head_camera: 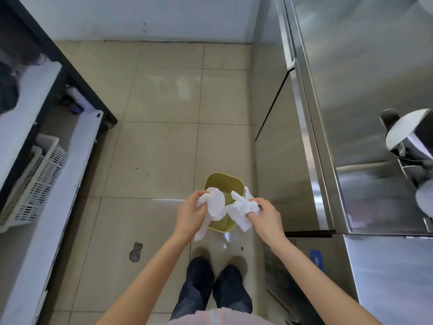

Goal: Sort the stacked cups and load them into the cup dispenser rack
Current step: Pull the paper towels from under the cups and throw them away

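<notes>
I look straight down at a tiled floor. My left hand (191, 213) and my right hand (264, 218) both grip a crumpled white paper or plastic wrapping (219, 205), stretched between them at waist height. Directly below it stands a small yellow-green waste bin (219, 179) on the floor, with its opening partly hidden by the wrapping. No cups and no dispenser rack can be made out in this view.
A stainless steel counter (365, 95) runs along the right, with a round metal appliance (408, 134) on it. On the left is a dark-framed shelf unit (77, 83) holding a white slotted basket (35, 181). My feet (218, 289) stand just behind the bin.
</notes>
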Demonstrator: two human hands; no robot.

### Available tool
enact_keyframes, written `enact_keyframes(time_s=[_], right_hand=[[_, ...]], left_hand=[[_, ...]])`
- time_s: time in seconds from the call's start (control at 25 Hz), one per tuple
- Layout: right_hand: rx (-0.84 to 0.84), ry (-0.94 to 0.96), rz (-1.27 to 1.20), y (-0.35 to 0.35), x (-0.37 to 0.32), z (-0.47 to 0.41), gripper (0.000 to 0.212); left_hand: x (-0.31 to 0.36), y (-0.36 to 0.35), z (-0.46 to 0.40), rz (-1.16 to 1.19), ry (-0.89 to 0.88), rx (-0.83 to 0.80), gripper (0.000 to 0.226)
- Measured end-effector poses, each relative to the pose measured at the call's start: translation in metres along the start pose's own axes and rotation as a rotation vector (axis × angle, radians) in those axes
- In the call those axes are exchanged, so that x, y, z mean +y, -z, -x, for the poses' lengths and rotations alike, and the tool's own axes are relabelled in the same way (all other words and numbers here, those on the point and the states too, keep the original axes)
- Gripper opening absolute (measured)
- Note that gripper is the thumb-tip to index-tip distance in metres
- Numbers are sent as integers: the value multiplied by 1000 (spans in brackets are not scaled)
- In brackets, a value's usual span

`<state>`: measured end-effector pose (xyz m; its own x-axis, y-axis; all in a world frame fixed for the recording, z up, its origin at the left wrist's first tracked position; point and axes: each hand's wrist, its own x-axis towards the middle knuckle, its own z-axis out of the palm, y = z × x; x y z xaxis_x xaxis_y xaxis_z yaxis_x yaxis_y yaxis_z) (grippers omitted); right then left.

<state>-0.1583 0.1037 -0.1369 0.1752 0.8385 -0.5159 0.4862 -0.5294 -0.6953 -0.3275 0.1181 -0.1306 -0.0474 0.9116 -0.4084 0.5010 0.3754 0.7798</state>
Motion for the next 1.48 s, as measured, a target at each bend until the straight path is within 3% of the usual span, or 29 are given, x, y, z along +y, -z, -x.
enact_keyframes(time_s=[0.28, 0.52, 0.8, 1.12, 1.48], right_hand=[[-24, -59, -24, -34, 3, -51, 23], [-58, -86, 43, -70, 46, -113, 24], [-142, -93, 192, -122, 127, -198, 22], [-214, -114, 258, -198, 220, -291, 27], [-472, -112, 591, -249, 270, -348, 56]], left_hand=[[-33, -15, -48, 20, 71, -81, 27], [-85, -48, -104, 39, 91, -89, 20], [-171, -117, -181, -189, 4, -105, 19], [-273, -188, -253, -350, 73, -224, 25], [-334, -223, -291, -475, 161, -442, 46]])
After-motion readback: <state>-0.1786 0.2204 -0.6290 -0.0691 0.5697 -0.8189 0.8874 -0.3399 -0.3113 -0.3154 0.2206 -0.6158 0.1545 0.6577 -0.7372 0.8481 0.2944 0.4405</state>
